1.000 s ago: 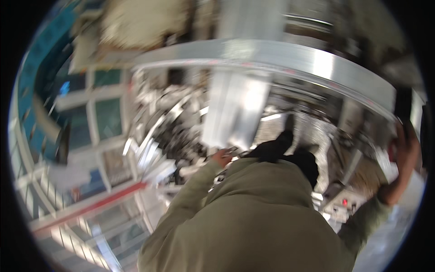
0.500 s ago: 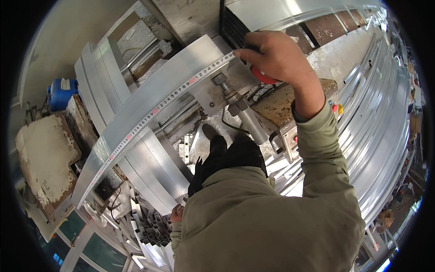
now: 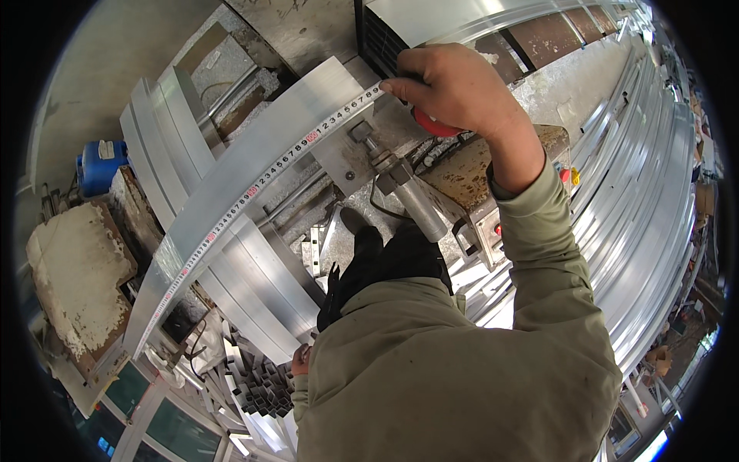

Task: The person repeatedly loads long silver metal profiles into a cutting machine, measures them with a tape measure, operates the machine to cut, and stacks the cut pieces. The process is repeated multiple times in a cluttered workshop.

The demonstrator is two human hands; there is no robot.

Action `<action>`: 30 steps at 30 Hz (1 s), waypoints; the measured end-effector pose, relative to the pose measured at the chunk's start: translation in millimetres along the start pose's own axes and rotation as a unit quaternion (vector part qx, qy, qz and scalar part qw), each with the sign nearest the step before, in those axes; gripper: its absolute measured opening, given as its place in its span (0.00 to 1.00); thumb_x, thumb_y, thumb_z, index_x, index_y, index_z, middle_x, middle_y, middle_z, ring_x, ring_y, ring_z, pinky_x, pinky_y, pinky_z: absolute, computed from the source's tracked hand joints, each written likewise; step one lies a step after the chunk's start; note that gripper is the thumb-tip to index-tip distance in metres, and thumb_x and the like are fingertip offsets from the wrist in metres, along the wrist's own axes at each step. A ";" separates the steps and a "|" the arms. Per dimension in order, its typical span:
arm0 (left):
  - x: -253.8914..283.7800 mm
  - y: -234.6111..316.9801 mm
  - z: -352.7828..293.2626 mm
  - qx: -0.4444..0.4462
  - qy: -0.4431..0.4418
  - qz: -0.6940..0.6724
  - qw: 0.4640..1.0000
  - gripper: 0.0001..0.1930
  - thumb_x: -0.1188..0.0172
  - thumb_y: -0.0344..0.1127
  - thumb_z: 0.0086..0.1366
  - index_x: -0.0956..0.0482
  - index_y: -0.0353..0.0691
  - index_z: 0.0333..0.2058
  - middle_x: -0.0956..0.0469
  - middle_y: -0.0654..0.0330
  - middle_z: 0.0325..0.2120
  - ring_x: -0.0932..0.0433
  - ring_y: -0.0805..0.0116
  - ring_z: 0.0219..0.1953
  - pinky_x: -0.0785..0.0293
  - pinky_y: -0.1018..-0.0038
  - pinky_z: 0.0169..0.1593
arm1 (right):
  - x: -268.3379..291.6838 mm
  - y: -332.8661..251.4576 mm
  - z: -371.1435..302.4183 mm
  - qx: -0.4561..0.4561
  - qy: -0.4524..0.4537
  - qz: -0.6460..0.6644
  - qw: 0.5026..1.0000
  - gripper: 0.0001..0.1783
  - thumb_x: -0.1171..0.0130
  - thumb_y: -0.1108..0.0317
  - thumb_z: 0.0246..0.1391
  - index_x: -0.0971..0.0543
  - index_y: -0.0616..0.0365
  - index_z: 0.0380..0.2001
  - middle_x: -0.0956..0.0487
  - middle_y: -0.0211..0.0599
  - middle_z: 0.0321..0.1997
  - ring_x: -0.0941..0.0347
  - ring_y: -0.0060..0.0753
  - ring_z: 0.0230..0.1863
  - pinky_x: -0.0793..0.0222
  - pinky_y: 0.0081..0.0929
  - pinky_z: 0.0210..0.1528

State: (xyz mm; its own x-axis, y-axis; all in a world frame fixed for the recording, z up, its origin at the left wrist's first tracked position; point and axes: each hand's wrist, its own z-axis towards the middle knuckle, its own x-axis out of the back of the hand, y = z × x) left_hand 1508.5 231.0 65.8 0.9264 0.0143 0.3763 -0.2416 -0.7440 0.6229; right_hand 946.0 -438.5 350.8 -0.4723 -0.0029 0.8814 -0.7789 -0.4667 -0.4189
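My right hand (image 3: 462, 88) grips a red tape measure (image 3: 436, 123), whose case shows below the palm. The thumb presses the pulled-out white tape blade (image 3: 254, 189). That blade runs along the near edge of a long flat aluminium profile (image 3: 277, 127), down toward the lower left. The profile lies across other wide aluminium profiles (image 3: 246, 277). A metal cylinder with a bolt-like tip (image 3: 412, 196) sits just below the blade's right end. Low beside my body, my left hand (image 3: 301, 359) is only partly visible, its fingers curled near the end of a wide profile; what they hold is hidden.
Long shiny profiles (image 3: 616, 223) are piled at the right. A worn machine housing (image 3: 477, 173) with coloured buttons stands under my right forearm. At the left are a blue canister (image 3: 101, 165) and a peeling board (image 3: 81, 269). Cut square tubes (image 3: 265, 385) are stacked at lower left.
The whole view has shifted slightly, so the scene sits a little further left and up. The right hand, tape measure and profile keep about the same places relative to one another.
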 end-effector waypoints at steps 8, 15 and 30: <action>-2.2 0.2 3.4 0.031 -0.002 0.018 0.999 0.25 0.30 0.43 0.77 0.20 0.35 0.65 0.14 0.49 0.58 0.13 0.59 0.58 0.16 0.60 0.61 | -1.5 0.3 -0.2 -0.006 -0.005 0.007 1.000 0.21 0.27 0.51 0.65 0.17 0.60 0.32 0.19 0.52 0.30 0.21 0.64 0.36 0.27 0.53 0.38; -3.1 1.5 8.5 0.013 0.001 -0.018 1.000 0.23 0.29 0.41 0.77 0.20 0.34 0.64 0.13 0.49 0.56 0.13 0.60 0.57 0.16 0.62 0.59 | -1.2 -0.7 0.4 -0.005 -0.005 0.010 1.000 0.20 0.27 0.52 0.65 0.16 0.60 0.33 0.19 0.53 0.30 0.21 0.64 0.36 0.27 0.52 0.38; 0.5 216.0 16.8 0.010 0.140 -0.231 0.963 0.29 0.31 0.46 0.77 0.26 0.43 0.70 0.17 0.62 0.59 0.15 0.64 0.54 0.16 0.66 0.47 | 29.6 -25.3 6.4 -0.006 -0.105 0.062 0.993 0.17 0.27 0.54 0.64 0.15 0.58 0.35 0.17 0.51 0.33 0.17 0.58 0.38 0.24 0.48 0.40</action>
State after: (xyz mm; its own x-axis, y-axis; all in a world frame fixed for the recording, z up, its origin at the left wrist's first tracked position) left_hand 1461.6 59.0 189.1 0.8191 0.5241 0.2332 0.1862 -0.6275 0.7561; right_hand 954.4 -432.4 388.9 -0.4687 -0.2447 0.8488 -0.7259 -0.4408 -0.5280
